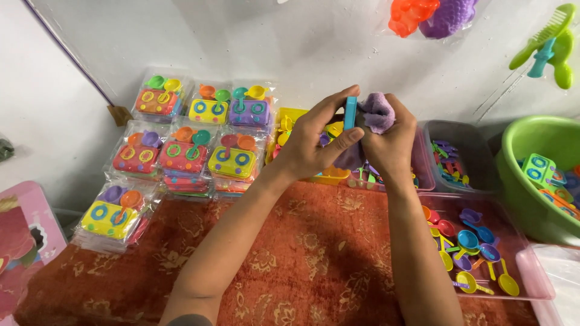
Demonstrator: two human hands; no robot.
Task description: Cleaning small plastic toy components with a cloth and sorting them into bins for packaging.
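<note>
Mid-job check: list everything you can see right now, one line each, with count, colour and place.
packaged toy stove sets: about nine stacks, multicolour in clear wrap, left against the wall
blue toy piece: one, held upright between both hands
purple cloth: one, bunched against the blue toy piece
clear tray of toy pans: one, mixed colours, lower right
grey bin: one, small toy parts inside, right of the hands
green basin: one, toy stoves inside, far right
yellow tray: one, behind the hands
red patterned cloth: one, covering the work surface
left hand: grip on the blue toy piece
right hand: grip on the purple cloth
</note>
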